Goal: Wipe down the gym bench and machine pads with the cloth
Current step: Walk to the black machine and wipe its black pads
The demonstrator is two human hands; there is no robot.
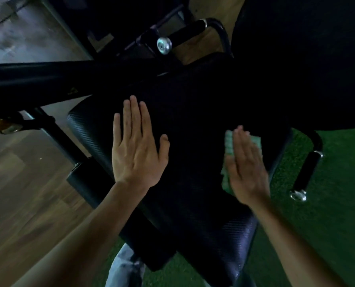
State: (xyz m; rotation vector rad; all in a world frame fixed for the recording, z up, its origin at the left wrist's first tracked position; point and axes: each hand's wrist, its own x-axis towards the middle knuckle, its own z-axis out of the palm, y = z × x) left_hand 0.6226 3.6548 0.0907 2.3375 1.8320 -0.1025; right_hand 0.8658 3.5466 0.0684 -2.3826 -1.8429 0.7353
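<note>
Nearest, two bare forearms reaching forward and down. Left hand (137, 146) spread flat, fingers extended, clamped on nothing, palm pressed to the black seat pad (193, 112), probably to brace. Right hand (247, 166) also flat, fingers straight, pressing the pale green cloth (228, 141) against the pad near its right edge, not gripping it; blurred, likely mid-wipe. Hands well apart, bare pad between. Beyond the fingertips, a foam-gripped handle with a chrome end cap (164, 45); right of the right hand, another handle (306, 175) over green turf (327, 235). Left of the left hand, a black frame bar (48, 77) crowding the pad's far-left corner.
</note>
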